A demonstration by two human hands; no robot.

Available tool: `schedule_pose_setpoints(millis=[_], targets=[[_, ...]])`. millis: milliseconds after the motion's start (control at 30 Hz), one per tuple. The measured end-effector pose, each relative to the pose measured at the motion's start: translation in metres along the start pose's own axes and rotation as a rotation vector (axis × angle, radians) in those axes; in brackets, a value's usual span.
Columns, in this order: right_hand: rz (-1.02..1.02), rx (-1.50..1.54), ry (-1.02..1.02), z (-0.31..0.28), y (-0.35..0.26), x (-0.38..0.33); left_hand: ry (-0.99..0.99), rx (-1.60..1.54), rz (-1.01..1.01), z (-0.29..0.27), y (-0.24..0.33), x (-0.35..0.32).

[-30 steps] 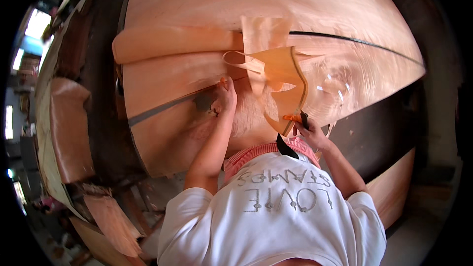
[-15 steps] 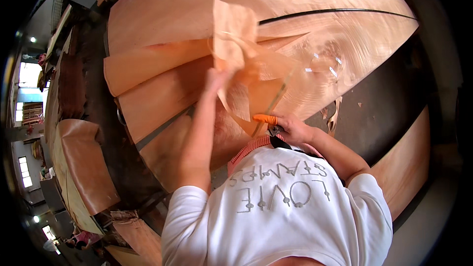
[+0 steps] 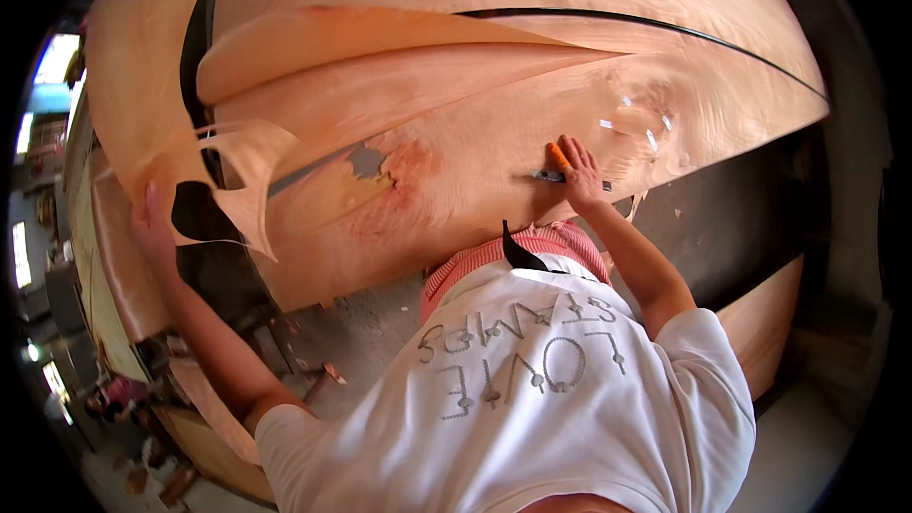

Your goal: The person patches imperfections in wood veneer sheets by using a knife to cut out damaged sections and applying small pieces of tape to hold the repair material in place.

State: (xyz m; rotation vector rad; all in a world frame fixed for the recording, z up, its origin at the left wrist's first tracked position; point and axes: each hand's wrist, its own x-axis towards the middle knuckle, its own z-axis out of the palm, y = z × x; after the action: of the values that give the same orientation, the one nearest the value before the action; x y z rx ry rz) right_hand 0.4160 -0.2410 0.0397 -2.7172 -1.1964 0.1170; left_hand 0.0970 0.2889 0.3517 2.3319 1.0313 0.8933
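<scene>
My left hand (image 3: 152, 220), far out at the left, grips the edge of a long strip of thin wood veneer (image 3: 142, 66). A torn, curling flap hangs from the strip beside the hand. My right hand (image 3: 578, 178) rests on a large veneer sheet (image 3: 475, 152), fingers stretched forward, with an orange cover on one finger. Beneath its palm is a dark, slim tool that looks like a utility knife (image 3: 549, 176), sticking out on both sides. A ragged hole (image 3: 367, 161) with reddish wood around it shows in the sheet, left of that hand.
Several short white tape pieces (image 3: 652, 141) lie around a knot in the sheet. A raised veneer fold (image 3: 313, 43) runs across the stack, below a dark gap. Brown sheets (image 3: 123, 271) hang at the left; another veneer piece (image 3: 765, 323) is at the lower right.
My left hand has swung far left with the veneer strip, pulling it off the sheet and uncovering the ragged hole. My right hand has moved forward from my waist onto the sheet.
</scene>
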Motion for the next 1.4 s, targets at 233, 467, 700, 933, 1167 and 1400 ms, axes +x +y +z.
schedule_pose_setpoints(millis=[233, 467, 700, 933, 1167, 1400], targets=[[0.0, 0.048, 0.043, 0.004, -0.004, -0.011, -0.339, 0.184, -0.204, -0.073, 0.004, -0.077], [0.023, 0.017, 0.048, 0.012, -0.006, -0.011, -0.641, 0.135, -0.383, -0.103, -0.013, -0.103], [0.021, 0.032, 0.042, 0.009, -0.005, -0.008, -0.872, 0.096, -0.487, -0.111, 0.02, -0.128], [0.005, 0.035, 0.072, 0.009, -0.008, -0.013, -1.06, 0.034, -0.488, -0.097, 0.051, -0.146], [0.086, 0.114, 0.06, 0.007, -0.018, -0.002, -1.361, 0.141, -0.349, 0.009, -0.015, -0.103], [0.326, 0.203, 0.093, 0.012, -0.044, 0.019, -1.444, 0.233, 0.031, 0.194, -0.117, -0.082]])
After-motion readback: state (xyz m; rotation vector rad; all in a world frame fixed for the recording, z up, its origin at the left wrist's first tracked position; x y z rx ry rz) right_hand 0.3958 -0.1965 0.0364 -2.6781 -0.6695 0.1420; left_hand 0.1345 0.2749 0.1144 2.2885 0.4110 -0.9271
